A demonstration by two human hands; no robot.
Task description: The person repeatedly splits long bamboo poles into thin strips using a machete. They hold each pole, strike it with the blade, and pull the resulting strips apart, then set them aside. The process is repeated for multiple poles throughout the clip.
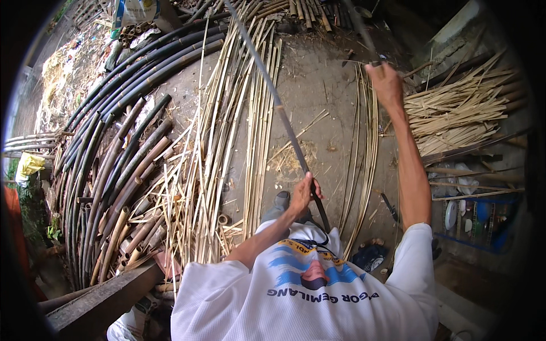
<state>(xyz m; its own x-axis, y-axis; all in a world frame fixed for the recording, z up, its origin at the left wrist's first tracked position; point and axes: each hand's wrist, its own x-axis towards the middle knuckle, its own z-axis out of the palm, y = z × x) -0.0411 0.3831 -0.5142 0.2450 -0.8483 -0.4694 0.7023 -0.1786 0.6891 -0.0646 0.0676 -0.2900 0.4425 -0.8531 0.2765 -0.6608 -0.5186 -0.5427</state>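
A long, dark bamboo strip (277, 105) slants from the top edge down to my waist. My left hand (302, 196) is closed around it near its lower end, in front of my shirt. Stretched out far to the right, my right hand (388, 85) is closed on a long, thin greyish piece (360, 27) that runs up out of view; it is blurred, so I cannot tell its exact kind. Between and beyond my hands, pale split bamboo strips (263, 131) lie lengthwise on the ground, with a thinner row of strips (367, 136) under my right arm.
Dark bamboo poles (122, 85) curve along the left, with cut bamboo lengths (122, 227) nearer me. A heap of pale strips (455, 111) lies at the right, above a blue crate (483, 221). A wooden beam (102, 298) juts in at lower left. A dark knife-like object (389, 207) lies nearby.
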